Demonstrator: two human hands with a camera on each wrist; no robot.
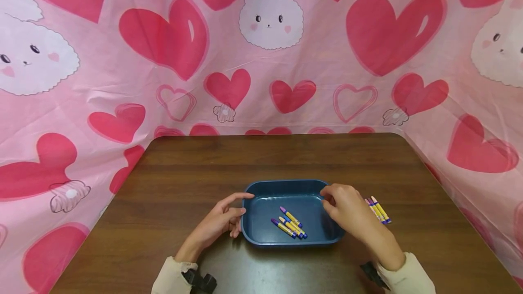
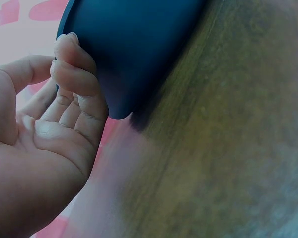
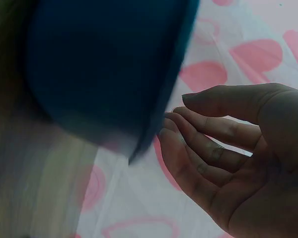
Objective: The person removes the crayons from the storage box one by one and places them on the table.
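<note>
A pink heart-and-rabbit cloth [image 1: 261, 65] surrounds a brown table [image 1: 196, 162]. On it sits a blue tray [image 1: 261, 212], between two hands. The left hand [image 1: 218, 219] touches the tray's left rim; I cannot tell whether it pinches. The right hand [image 1: 349, 208] is at the right rim, thumb and fingertips apart. Several crayons [image 1: 291, 227] lie inside; three more crayons [image 1: 377, 210] lie on the table beyond the right hand.

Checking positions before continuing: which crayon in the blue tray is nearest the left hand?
The dark-purple-tipped crayon, at the group's left edge in the head view; the other crayons in the tray lie farther from the left hand.
</note>
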